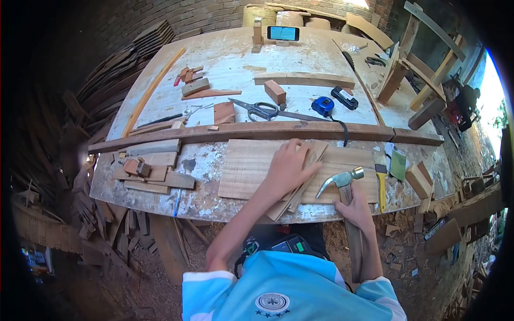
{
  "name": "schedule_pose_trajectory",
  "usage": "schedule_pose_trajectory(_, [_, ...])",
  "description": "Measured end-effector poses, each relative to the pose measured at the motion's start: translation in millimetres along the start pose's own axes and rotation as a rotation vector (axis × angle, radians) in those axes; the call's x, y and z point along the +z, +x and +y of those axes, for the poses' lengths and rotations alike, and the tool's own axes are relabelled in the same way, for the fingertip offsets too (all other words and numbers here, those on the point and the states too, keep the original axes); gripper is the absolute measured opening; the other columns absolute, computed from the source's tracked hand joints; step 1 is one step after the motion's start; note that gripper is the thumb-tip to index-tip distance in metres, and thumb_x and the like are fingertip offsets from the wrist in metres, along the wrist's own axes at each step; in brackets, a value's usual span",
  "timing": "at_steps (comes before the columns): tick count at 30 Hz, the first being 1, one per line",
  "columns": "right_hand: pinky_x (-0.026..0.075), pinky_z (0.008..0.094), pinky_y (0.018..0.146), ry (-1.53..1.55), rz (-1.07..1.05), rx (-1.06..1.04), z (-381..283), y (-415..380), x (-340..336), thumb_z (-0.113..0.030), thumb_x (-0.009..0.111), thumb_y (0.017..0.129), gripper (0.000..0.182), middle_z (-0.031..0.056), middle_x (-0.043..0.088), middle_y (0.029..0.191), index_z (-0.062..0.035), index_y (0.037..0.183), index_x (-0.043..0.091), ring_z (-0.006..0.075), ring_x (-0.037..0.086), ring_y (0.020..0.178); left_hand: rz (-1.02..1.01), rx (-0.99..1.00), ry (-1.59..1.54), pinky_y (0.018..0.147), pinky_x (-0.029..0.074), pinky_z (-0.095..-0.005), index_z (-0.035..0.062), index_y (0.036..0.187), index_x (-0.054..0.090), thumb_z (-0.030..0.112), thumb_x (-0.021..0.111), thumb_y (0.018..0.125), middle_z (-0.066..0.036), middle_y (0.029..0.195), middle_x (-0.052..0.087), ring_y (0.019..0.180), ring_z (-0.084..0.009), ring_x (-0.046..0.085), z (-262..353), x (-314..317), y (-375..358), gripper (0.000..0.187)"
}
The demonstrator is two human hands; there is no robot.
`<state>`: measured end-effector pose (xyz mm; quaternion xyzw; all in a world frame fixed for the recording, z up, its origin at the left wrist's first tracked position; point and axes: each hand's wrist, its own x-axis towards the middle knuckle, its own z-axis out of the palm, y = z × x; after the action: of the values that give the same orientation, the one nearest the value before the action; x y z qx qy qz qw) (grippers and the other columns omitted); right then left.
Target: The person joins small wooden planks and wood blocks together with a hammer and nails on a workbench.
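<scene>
My right hand (357, 207) is wrapped round a claw hammer (341, 180), gripping it close below the metal head. The hammer's long wooden handle runs down towards my body. My left hand (289, 167) lies over a small bundle of thin wooden strips (297, 199), fingers curled at the far side and thumb across them. These strips rest at a slant on a wide, light wooden board (243, 167), which lies flat near the table's front edge. Part of the strips is hidden under my left hand.
A long dark wooden bar (241, 130) crosses the table behind the board. Beyond it lie scissors (259, 109), a blue tape measure (323, 106) and a propped phone (283, 33). A yellow-handled brush (382, 187) is at right; wood offcuts (155, 174) are stacked left.
</scene>
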<state>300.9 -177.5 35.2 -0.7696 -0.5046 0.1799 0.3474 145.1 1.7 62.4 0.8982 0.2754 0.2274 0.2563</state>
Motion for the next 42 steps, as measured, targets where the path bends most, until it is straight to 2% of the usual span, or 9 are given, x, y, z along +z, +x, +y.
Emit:
schedule_pose_trajectory(4, [0.046, 0.0284, 0.053, 0.972, -0.329, 0.294, 6.3, 3.3, 1.1, -0.009, 0.063, 0.072, 0.035, 0.0111, 0.054, 0.075, -0.0036, 0.104, 0.049, 0.0177, 0.055, 0.059, -0.205, 0.044, 0.099, 0.1, 0.035, -0.0469, 0.014, 0.135, 0.041, 0.056, 0.068, 0.068, -0.023, 0.133, 0.037, 0.119, -0.0425, 0.041, 5.4, -36.7, -86.6, 0.084])
schedule_pose_trajectory(7, [0.039, 0.0264, 0.036, 1.909, -0.647, 0.322, 34.1, 13.7, 11.5, -0.015, 0.056, 0.079, 0.02, 0.0027, 0.043, 0.061, -0.0079, 0.095, 0.046, 0.0121, 0.043, 0.043, -0.186, 0.056, 0.17, 0.097, 0.038, -0.0459, 0.0171, 0.137, 0.04, 0.031, 0.072, 0.069, -0.022, 0.132, 0.039, 0.121, -0.0394, 0.04, -2.3, -26.6, -113.6, 0.076])
schedule_pose_trajectory(14, [0.043, 0.0271, 0.039, 1.115, -0.328, 0.729, 7.7, 4.9, -20.8, -0.028, 0.05, 0.089, 0.022, 0.0041, 0.049, 0.062, -0.0075, 0.095, 0.046, 0.0153, 0.048, 0.044, 0.138, 0.221, 0.041, 0.074, 0.052, -0.0364, 0.0114, 0.118, 0.058, 0.0, 0.067, 0.065, -0.016, 0.12, 0.053, 0.093, -0.0316, 0.06, -10.1, -27.6, -106.0, 0.056])
schedule_pose_trajectory(19, [0.045, 0.0257, 0.041, 0.63, -0.277, 0.461, -20.5, -6.4, -30.4, -0.014, 0.053, 0.091, 0.026, 0.003, 0.05, 0.065, -0.0009, 0.111, 0.044, 0.0116, 0.053, 0.049, 0.081, 0.478, 0.144, 0.086, 0.048, -0.036, 0.0016, 0.116, 0.053, 0.001, 0.062, 0.067, -0.015, 0.122, 0.054, 0.107, -0.0307, 0.057, -10.7, -46.5, -70.4, 0.05])
schedule_pose_trajectory(31, [0.04, 0.0204, 0.039, 0.494, -0.088, -0.176, -124.8, -18.7, -111.4, -0.015, 0.055, 0.089, 0.028, 0.003, 0.052, 0.065, 0.0023, 0.109, 0.046, 0.0077, 0.05, 0.045, 0.021, 0.698, 0.45, 0.083, 0.05, -0.035, -0.0063, 0.113, 0.055, 0.004, 0.057, 0.072, -0.019, 0.11, 0.06, 0.1, -0.029, 0.061, 1.4, -60.7, -50.6, 0.042])
schedule_pose_trajectory(37, [0.04, 0.02, 0.038, 0.398, 0.114, -0.063, -141.1, -26.7, -115.2, -0.019, 0.052, 0.09, 0.029, 0.0028, 0.051, 0.064, 0.0008, 0.11, 0.048, 0.0063, 0.048, 0.043, 0.005, 0.786, 0.467, 0.079, 0.051, -0.0359, -0.0087, 0.11, 0.055, 0.007, 0.063, 0.07, -0.02, 0.105, 0.062, 0.096, -0.0296, 0.062, 4.7, -62.3, -42.2, 0.045])
schedule_pose_trajectory(39, [0.048, 0.0352, 0.056, 0.093, -0.141, -0.295, -107.6, -20.7, -83.9, -0.022, 0.053, 0.089, 0.03, 0.0131, 0.055, 0.071, 0.0016, 0.106, 0.049, 0.0234, 0.059, 0.062, 0.027, 0.762, 0.367, 0.078, 0.051, -0.0342, -0.0088, 0.109, 0.055, 0.005, 0.061, 0.068, -0.019, 0.102, 0.062, 0.094, -0.0281, 0.063, 7.2, -66.1, -37.8, 0.044])
schedule_pose_trajectory(40, [0.046, 0.043, 0.067, 0.147, -0.418, -0.051, -91.7, -24.0, -65.8, -0.024, 0.055, 0.088, 0.031, 0.0188, 0.057, 0.078, 0.0027, 0.102, 0.049, 0.0342, 0.06, 0.074, 0.007, 0.776, 0.323, 0.078, 0.051, -0.0351, -0.0091, 0.11, 0.055, 0.009, 0.064, 0.067, -0.02, 0.103, 0.062, 0.093, -0.0292, 0.063, 4.8, -69.3, -35.6, 0.048])
schedule_pose_trajectory(42, [0.048, 0.0426, 0.065, 0.073, -0.56, -0.14, -75.9, -31.5, -42.1, -0.023, 0.057, 0.087, 0.03, 0.0239, 0.058, 0.08, 0.0032, 0.101, 0.05, 0.0381, 0.06, 0.071, -0.027, 0.81, 0.25, 0.076, 0.052, -0.0368, -0.0096, 0.111, 0.054, 0.017, 0.072, 0.065, -0.02, 0.105, 0.062, 0.091, -0.0314, 0.063, -1.4, -78.4, -26.3, 0.056])
